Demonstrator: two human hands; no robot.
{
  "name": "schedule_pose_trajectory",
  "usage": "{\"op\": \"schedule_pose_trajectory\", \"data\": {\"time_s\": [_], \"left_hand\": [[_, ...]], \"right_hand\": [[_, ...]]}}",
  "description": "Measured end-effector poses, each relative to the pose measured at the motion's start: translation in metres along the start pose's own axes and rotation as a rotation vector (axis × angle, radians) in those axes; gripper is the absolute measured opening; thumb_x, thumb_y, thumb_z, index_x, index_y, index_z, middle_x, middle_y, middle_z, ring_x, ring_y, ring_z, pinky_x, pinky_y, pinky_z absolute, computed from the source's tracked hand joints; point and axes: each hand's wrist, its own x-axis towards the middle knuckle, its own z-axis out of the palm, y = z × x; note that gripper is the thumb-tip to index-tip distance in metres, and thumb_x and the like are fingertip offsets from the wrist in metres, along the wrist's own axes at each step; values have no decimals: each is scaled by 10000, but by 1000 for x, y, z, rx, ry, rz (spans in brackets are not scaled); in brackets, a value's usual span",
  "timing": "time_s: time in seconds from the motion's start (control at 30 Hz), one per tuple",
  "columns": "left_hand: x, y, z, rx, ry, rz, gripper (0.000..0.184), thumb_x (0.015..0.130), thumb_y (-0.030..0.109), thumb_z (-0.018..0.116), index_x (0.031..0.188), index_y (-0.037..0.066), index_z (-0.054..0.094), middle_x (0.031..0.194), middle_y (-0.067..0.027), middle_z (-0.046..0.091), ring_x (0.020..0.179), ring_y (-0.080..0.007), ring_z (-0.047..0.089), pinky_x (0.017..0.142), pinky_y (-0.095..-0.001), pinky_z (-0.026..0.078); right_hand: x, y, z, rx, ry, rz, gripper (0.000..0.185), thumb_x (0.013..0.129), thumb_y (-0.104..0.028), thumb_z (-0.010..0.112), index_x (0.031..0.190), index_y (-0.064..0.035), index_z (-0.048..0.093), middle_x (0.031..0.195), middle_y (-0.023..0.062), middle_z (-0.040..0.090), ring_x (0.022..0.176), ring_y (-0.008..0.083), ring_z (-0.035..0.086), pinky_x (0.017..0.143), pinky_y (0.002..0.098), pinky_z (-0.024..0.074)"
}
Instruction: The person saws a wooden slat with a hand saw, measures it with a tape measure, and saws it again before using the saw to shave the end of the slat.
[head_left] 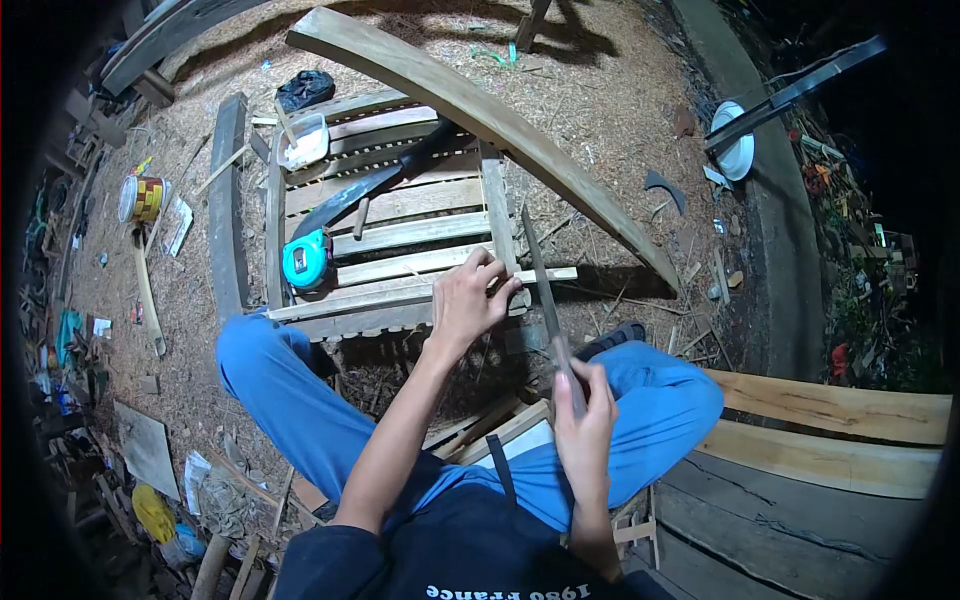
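My left hand (470,300) rests at the near edge of a low slatted wooden platform (385,200), fingers curled onto a thin wooden strip (560,274). The strip's end sticks out past the platform to the right. In my right hand (585,415) is a long knife (545,290) with a narrow blade, pointing away from me. Its blade crosses the strip just right of my left fingers; whether they touch I cannot tell. On the slats lie a turquoise tape measure (306,260), a larger tool with a broad metal blade (350,197) and a short wooden peg (361,218).
A thick curved beam (480,125) slants across the platform's far right. Beside the platform's left lies another beam (228,205). A plastic tub (303,143) and black bag (305,90) sit at the back left. Planks (835,405) extend right of my knee.
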Motion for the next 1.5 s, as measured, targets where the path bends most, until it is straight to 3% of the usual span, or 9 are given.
{"op": "schedule_pose_trajectory", "data": {"time_s": [0.07,0.23,0.33,0.4,0.53,0.73,0.8,0.93,1.5], "left_hand": [[-2,1,0,2,-26,-6,259,923,329,828,944,82,752,965,-85,686,803,-332,728,685,-452,564],[0,0,0,9,-4,7,257,908,320,843,916,80,753,951,-79,684,802,-326,721,694,-446,555],[1,2,2,-34,27,-2,263,895,316,853,886,73,751,933,-80,678,781,-328,707,690,-443,543],[-5,2,2,3,12,99,270,886,320,856,883,72,749,919,-87,674,768,-335,700,686,-448,539],[-4,6,1,43,51,76,230,900,313,827,946,100,754,983,-89,655,934,-312,652,739,-454,560],[-2,3,4,36,-7,39,226,895,309,834,953,104,757,985,-74,663,919,-292,654,746,-440,570],[-2,2,5,23,17,23,216,891,304,838,952,110,764,975,-75,662,912,-288,654,740,-437,570],[-4,5,4,29,-4,36,207,884,294,845,959,115,773,964,-79,659,915,-290,658,745,-436,569],[-3,2,5,6,65,31,266,835,322,895,891,94,769,880,-67,623,854,-277,634,736,-430,507]], "right_hand": [[-7,-4,-7,41,-29,124,212,1059,-156,658,1182,17,655,1092,239,713,1036,434,699,927,489,538],[44,-13,10,12,-81,120,200,1053,-135,654,1185,14,642,1055,233,704,1027,430,704,920,487,538],[24,-11,3,22,-75,-5,204,1053,-139,656,1182,19,636,1068,242,697,1021,432,700,924,487,538],[17,-7,5,46,-89,71,206,1049,-132,661,1178,25,634,1092,249,688,1021,423,697,932,479,540],[37,-17,17,36,-20,105,207,1046,-123,660,1174,38,632,1104,257,689,1021,417,696,939,465,539],[26,-8,12,12,-6,42,195,1048,-117,661,1172,32,647,1079,242,704,1002,405,707,915,453,551],[4,-6,-5,95,-33,196,194,1042,-122,676,1166,27,661,1080,229,715,999,394,713,909,439,557],[12,-2,12,-12,27,49,184,1034,-111,681,1164,19,668,1065,208,711,979,368,702,903,424,553],[43,13,40,36,70,32,211,1026,-116,686,1138,55,636,1111,249,715,1045,410,710,962,473,542]]}}
